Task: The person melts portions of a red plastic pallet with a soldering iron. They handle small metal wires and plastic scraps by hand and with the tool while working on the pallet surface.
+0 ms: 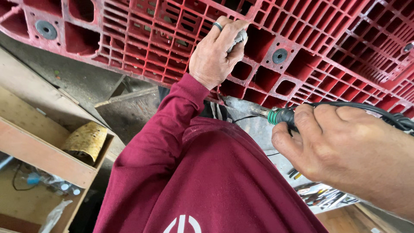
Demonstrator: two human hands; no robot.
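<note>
Red plastic pallet (181, 39) fills the background.
Left hand (213, 54) at twelve o'clock pinches a grey scrap (238, 39) against it; right hand (340, 146) at three o'clock clamps a green-collared heating tool (258, 111).

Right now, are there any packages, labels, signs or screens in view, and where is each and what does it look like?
No packages, signs or screens show.
White emblem: printed on the maroon sweatshirt, bottom centre; a rounded outline, cut off by the frame edge.
Clear plastic bag: crumpled, lower left by the wooden shelf; contents unclear.
</note>
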